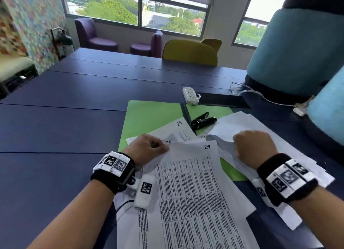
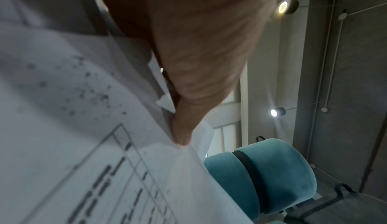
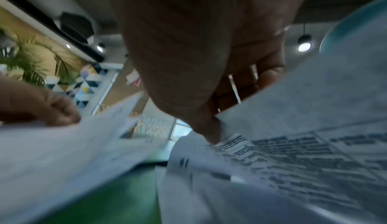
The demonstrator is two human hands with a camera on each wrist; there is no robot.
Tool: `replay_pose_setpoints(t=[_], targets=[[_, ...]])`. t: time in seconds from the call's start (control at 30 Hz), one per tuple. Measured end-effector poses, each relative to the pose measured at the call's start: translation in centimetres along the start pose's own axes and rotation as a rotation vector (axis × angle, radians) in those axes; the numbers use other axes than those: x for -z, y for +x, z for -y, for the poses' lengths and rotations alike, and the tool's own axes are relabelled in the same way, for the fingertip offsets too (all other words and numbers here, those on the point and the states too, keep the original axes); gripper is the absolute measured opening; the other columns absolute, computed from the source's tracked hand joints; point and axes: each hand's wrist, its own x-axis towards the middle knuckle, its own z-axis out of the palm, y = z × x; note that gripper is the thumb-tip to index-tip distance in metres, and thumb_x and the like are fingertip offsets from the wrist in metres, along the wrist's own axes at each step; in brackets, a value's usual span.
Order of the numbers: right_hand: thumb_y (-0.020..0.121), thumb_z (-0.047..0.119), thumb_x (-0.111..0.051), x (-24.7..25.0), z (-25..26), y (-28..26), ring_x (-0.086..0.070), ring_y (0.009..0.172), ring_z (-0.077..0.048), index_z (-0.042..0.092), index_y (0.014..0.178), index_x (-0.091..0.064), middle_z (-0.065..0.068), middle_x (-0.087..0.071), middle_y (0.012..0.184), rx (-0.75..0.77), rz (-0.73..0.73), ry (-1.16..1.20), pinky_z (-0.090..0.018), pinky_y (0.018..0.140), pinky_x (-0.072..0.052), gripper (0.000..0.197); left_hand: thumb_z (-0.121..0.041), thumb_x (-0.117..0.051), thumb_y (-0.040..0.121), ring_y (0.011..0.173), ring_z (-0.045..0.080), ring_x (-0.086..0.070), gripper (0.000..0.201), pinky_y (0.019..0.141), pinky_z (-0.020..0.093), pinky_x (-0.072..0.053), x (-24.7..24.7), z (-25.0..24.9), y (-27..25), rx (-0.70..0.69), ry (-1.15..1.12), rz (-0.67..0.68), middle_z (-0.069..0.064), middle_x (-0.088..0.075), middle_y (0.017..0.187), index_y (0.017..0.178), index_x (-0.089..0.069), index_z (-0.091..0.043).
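Printed white sheets lie spread over a green folder [image 1: 149,116] on the blue table [image 1: 55,127]. My left hand [image 1: 147,148] pinches the top left corner of the sheet numbered 29 [image 1: 189,183]; the left wrist view shows the thumb [image 2: 184,128] pressed on that paper's [image 2: 83,128] edge. My right hand [image 1: 251,146] is curled and pinches the edge of a stack of sheets [image 1: 260,129] to the right, lifting it; in the right wrist view its fingers [image 3: 205,120] clamp the printed sheets [image 3: 293,153]. Another sheet, numbered 21 [image 1: 176,129], lies beneath.
A black stapler [image 1: 203,120] lies on the folder beyond the papers. Behind it are a white power strip [image 1: 190,95], a black phone or tablet [image 1: 223,100] and white cables [image 1: 260,96]. Teal chairs [image 1: 297,53] crowd the right; a yellow chair [image 1: 189,52] stands across the table.
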Motion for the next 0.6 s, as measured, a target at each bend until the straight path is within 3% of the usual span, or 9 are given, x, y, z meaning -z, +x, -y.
replay_pose_setpoints(t=[0.1,0.17,0.2,0.3,0.4,0.47,0.53,0.6], targets=[[0.1,0.047,-0.039,-3.1,0.5,0.9,-0.064,0.092,-0.019,0.02,0.098,-0.064,0.001,-0.066,0.102,0.074,0.159,0.04,-0.031,0.073,-0.049,0.037,-0.04,-0.071,0.091,0.064,0.001,-0.062,0.023,0.069,0.021,-0.048,0.0,0.0,0.1,-0.002,-0.008,-0.008,-0.014,-0.074,0.071,0.071,-0.075,-0.028],[0.101,0.052,-0.032,-4.1,-0.1,1.3,-0.061,0.093,-0.019,0.021,0.096,-0.061,0.002,-0.062,0.103,0.074,0.272,0.125,-0.033,0.075,-0.048,0.043,-0.039,-0.071,0.091,0.062,0.001,-0.06,0.024,0.067,0.02,-0.047,0.0,0.0,0.1,-0.004,-0.012,-0.012,-0.014,-0.073,0.07,0.072,-0.076,-0.026],[0.102,0.05,-0.032,-4.1,-0.4,1.3,-0.06,0.09,-0.019,0.022,0.089,-0.059,0.003,-0.061,0.098,0.053,0.261,0.205,-0.033,0.073,-0.046,0.042,-0.04,-0.07,0.092,0.058,0.002,-0.057,0.026,0.063,0.02,-0.044,0.0,0.0,0.1,0.001,-0.012,-0.011,-0.014,-0.07,0.064,0.07,-0.074,-0.027],[0.101,0.048,-0.041,-3.7,-0.6,0.8,-0.062,0.074,-0.021,0.015,0.074,-0.061,0.006,-0.064,0.074,-0.063,0.082,0.779,-0.036,0.067,-0.047,0.047,-0.046,-0.065,0.094,0.05,0.015,-0.038,0.043,0.053,0.023,-0.029,0.0,0.2,0.1,0.021,-0.009,-0.006,-0.01,-0.045,0.051,0.058,-0.062,-0.022],[0.089,0.055,-0.057,-2.4,1.0,-1.0,-0.065,0.069,-0.011,0.016,0.081,-0.072,0.003,-0.071,0.074,-0.086,0.052,1.312,-0.028,0.067,-0.05,0.042,-0.051,-0.06,0.096,0.051,0.016,-0.033,0.048,0.051,0.025,-0.023,0.0,0.0,0.2,0.045,-0.04,-0.001,-0.003,-0.04,0.055,0.069,-0.068,-0.013],[0.085,0.043,-0.069,-2.2,2.6,-2.3,-0.063,0.07,-0.007,0.019,0.082,-0.073,0.003,-0.071,0.078,0.031,0.077,1.364,-0.021,0.065,-0.047,0.024,-0.052,-0.057,0.097,0.046,0.014,-0.032,0.041,0.047,0.024,-0.023,0.0,0.0,0.3,0.064,-0.038,-0.012,-0.008,-0.04,0.05,0.081,-0.079,-0.021],[0.085,0.023,-0.075,-2.5,3.9,-3.1,-0.063,0.077,-0.001,0.019,0.082,-0.076,0.005,-0.07,0.085,0.112,0.088,1.402,-0.017,0.069,-0.044,0.005,-0.055,-0.055,0.097,0.048,0.017,-0.033,0.04,0.051,0.026,-0.026,-0.2,0.3,0.6,0.071,-0.078,-0.017,-0.006,-0.043,0.051,0.081,-0.081,-0.027],[0.083,0.009,-0.075,-3.1,4.4,-3.6,-0.06,0.097,0.002,0.027,0.084,-0.079,0.009,-0.065,0.105,0.179,0.135,1.358,-0.018,0.079,-0.044,0.018,-0.055,-0.058,0.096,0.055,0.021,-0.036,0.043,0.057,0.033,-0.029,-0.4,0.5,0.6,0.078,-0.134,-0.025,-0.001,-0.05,0.055,0.071,-0.078,-0.026]])
